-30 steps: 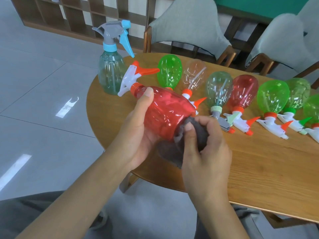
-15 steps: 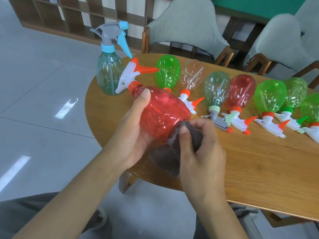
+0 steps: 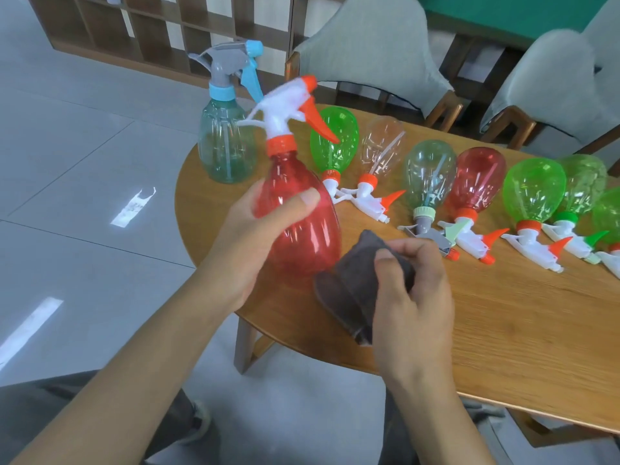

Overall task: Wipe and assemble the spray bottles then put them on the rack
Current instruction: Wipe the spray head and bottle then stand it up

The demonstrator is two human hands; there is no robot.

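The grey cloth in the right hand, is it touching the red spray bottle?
Cannot tell. In the head view the grey cloth overlaps the red spray bottle's lower right edge, but neither contact nor gap shows plainly.

Behind the rounded wooden table (image 3: 503, 330) stand two grey upholstered chairs (image 3: 372, 45) with wooden arms, a green wall panel (image 3: 503, 11) beyond them, all on a glossy grey tiled floor (image 3: 84, 196) stretching left of the table.

Left hand (image 3: 248, 236) holds red bottle (image 3: 298, 216) upright; right hand (image 3: 411, 297) seemingly pinches cloth (image 3: 352, 290).
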